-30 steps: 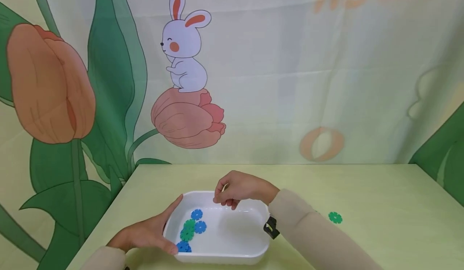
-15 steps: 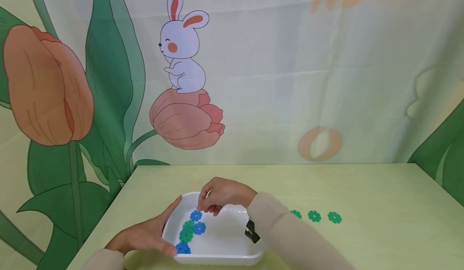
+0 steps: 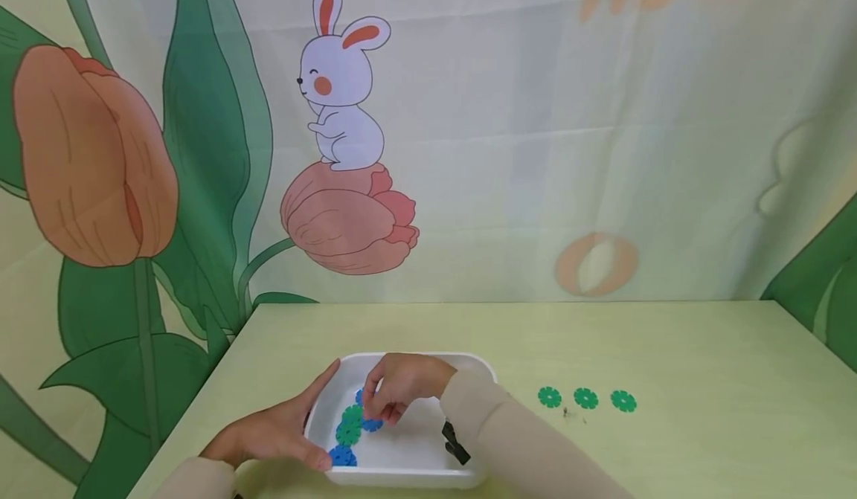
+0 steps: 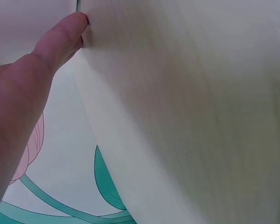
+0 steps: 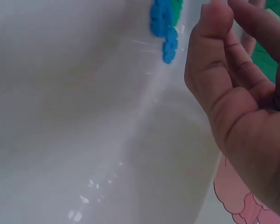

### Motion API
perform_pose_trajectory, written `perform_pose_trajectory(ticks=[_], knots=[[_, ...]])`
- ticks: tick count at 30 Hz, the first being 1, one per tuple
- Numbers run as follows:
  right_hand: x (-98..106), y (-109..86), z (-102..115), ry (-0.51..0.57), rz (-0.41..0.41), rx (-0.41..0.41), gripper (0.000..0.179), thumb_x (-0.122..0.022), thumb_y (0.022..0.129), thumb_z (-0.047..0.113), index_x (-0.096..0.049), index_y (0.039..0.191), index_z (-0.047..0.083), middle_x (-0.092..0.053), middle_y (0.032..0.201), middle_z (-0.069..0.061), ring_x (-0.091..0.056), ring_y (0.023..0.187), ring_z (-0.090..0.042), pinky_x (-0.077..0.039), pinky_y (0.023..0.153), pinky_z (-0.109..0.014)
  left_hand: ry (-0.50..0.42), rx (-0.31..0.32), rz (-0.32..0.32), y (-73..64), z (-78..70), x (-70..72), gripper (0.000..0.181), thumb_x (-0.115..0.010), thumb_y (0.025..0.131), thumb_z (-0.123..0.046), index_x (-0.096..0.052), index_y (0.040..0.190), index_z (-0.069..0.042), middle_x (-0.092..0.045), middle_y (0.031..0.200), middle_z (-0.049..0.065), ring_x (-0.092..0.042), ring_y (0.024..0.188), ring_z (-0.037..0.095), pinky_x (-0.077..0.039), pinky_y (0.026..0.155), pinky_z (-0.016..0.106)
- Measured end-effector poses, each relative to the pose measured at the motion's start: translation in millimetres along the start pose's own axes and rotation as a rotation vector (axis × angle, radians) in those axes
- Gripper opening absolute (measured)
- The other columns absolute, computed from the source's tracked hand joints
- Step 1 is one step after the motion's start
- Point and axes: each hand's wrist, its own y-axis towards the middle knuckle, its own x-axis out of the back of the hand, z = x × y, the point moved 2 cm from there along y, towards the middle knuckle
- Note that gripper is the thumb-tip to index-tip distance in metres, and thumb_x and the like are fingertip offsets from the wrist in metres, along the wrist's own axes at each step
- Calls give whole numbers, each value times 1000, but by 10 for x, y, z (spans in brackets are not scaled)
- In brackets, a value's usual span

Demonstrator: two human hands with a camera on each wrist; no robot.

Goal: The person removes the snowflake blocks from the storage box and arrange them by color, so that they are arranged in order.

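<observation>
My left hand (image 3: 274, 432) holds the left end of a white plastic tray (image 3: 402, 477), thumb on the near rim and fingers along the far left side. In the left wrist view, a straight finger (image 4: 60, 39) touches the tray's edge. Inside, at the left, lie green snowflake discs (image 3: 348, 433) and blue snowflake discs (image 3: 342, 455), some overlapping. My right hand (image 3: 405, 384) reaches down over them, fingers bent loosely, partly covering two blue ones. No disc shows between its fingers. The right wrist view has blue discs (image 5: 169, 45) just beyond its fingertips.
Three green snowflake discs (image 3: 585, 398) lie in a row on the pale yellow-green table (image 3: 703, 425), right of the tray. A black clip-like wrist piece (image 3: 455, 443) hangs below my right sleeve. Behind the table hangs a printed rabbit-and-tulip cloth (image 3: 469, 149).
My right hand has moved left and down into the tray, towards the discs. Its arm has uncovered the row of green discs on the table. My left hand stays on the tray.
</observation>
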Motion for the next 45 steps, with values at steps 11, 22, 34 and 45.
perform_pose_trajectory(ticks=[11, 22, 34, 45], knots=[[-238, 137, -49, -99, -30, -5, 11, -77, 84, -1, -69, 91, 3, -62, 70, -7, -58, 60, -15, -56, 60, -28, 19, -14, -7, -16, 13, 17, 130, -85, 78, -40, 15, 159, -17, -17, 157, 19, -35, 127, 32, -35, 106, 47], [-327, 171, -20, -251, -173, 22, 21, -85, 78, 9, -64, 75, 9, -62, 60, -3, -57, 50, -13, -52, 52, -24, -13, -49, -4, 3, 36, 0, 132, -87, 78, -36, 15, 159, -16, -16, 157, 22, -34, 128, 34, -35, 105, 43], [-320, 181, -55, -294, -211, -3, 23, -83, 82, 12, -69, 64, 8, -61, 55, 0, -56, 49, -11, -49, 53, -20, 0, -44, -1, -10, 20, 2, 132, -87, 77, -36, 15, 159, -16, -15, 157, 22, -34, 130, 34, -34, 107, 45], [-257, 110, -37, -158, -144, 1, 22, -79, 85, 8, -69, 65, 4, -61, 56, -3, -58, 51, -12, -52, 55, -23, 19, 5, -12, -5, 2, 9, 131, -86, 78, -38, 16, 159, -16, -15, 157, 21, -33, 130, 34, -31, 109, 54]])
